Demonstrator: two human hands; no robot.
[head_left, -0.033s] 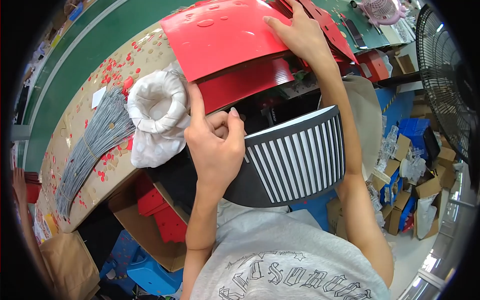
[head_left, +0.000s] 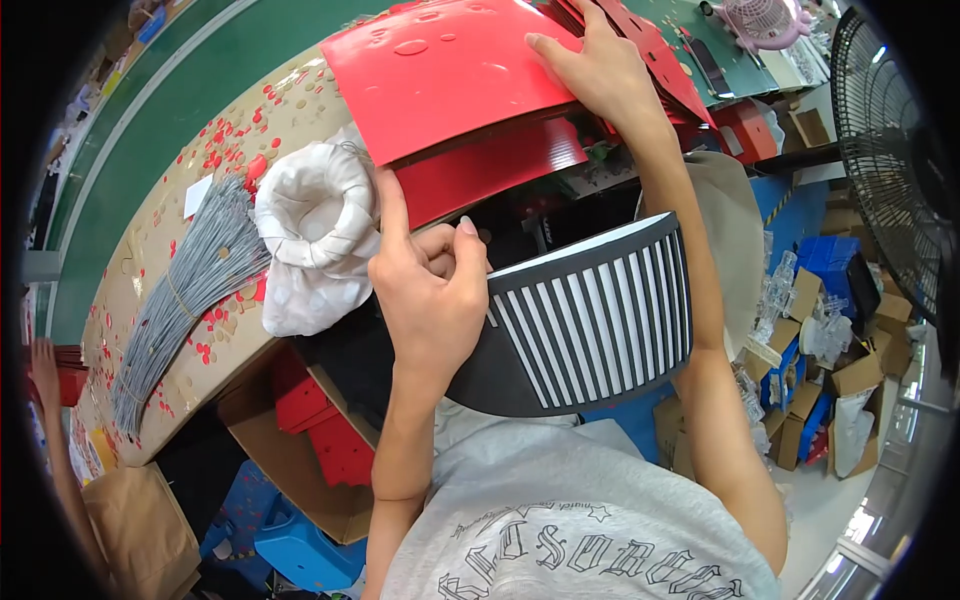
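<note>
A glossy red sheet (head_left: pixel 450 75) with several oval cut marks lies tilted at the top centre, above another red sheet (head_left: pixel 490 170). My right hand (head_left: pixel 605 75) grips its right side, thumb on the top face and the other fingers reaching over the far edge beside a stack of punched red sheets (head_left: pixel 665 65). At the near left corner, my left hand (head_left: pixel 430 285) touches the sheet with a stretched index finger. Its thumb stands apart and the remaining fingers curl loosely, holding nothing. Between my forearms sits a curved black piece with white stripes (head_left: pixel 590 320).
Left of the sheets are a white cloth bag with a rolled rim (head_left: pixel 315 205) and a bundle of grey wires (head_left: pixel 190 290). Red and tan punched bits (head_left: pixel 225 140) litter the table. A cardboard box (head_left: pixel 290 455) holds red pieces below. A black fan (head_left: pixel 880 150) stands right.
At the far left, another person's hand and forearm have come slightly further into view. My own hands and the red sheet stay put.
</note>
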